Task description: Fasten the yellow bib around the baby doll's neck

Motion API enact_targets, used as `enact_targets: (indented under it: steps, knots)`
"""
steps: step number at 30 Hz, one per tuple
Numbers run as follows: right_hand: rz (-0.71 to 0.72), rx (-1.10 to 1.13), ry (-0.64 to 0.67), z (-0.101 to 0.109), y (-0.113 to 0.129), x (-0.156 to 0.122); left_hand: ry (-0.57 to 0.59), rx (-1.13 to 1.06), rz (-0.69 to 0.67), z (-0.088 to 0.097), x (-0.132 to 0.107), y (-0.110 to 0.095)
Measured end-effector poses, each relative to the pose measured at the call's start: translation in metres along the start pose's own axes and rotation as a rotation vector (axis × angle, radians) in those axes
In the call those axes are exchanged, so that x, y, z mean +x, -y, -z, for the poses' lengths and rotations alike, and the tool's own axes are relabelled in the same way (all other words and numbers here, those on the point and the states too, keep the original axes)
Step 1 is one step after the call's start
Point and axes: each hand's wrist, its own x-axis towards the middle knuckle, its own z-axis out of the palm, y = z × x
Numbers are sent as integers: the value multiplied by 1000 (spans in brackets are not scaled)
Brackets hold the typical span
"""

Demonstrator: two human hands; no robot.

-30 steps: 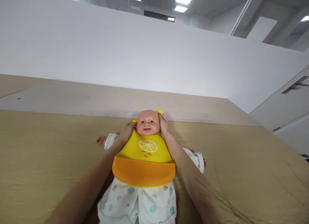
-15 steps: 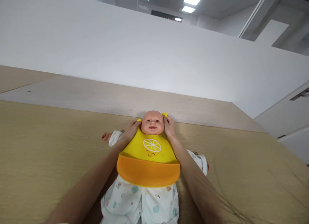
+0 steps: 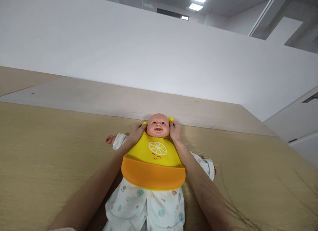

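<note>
Yellow bib [image 3: 154,163] btwn L grip [image 3: 136,133] & R grip [image 3: 175,131] (1 strap [image 3: 171,119] clamped in each).

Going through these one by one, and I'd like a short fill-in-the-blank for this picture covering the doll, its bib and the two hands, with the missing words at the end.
1. The doll lies face ____ on the table.
2. The pocket along the lower edge of the bib is ____ in colour.
3. Above the pocket, the bib is ____ in colour.
4. The left hand is at one side of the doll's head; the ____ hand is at the other.

Missing words: up; orange; yellow; right.
</note>
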Motion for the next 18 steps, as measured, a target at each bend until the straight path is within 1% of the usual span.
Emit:
enact_targets:
  steps: [5,7,10,14,18]
  knots:
    - [-82,-46,-26,0,-2,2,121,-11,-62,2,3,5]
    - [-130,-79,-4,3,-5,4,133,11,-82,2,5,8]
    - [-173,-151,85,9,-7,4,114,94,-98,3,8,12]
    - [-133,-228,198,24,0,-3,103,198,-148,5,10,13]
    - [-76,-270,267,47,7,-18,89,269,-139,4,8,10]
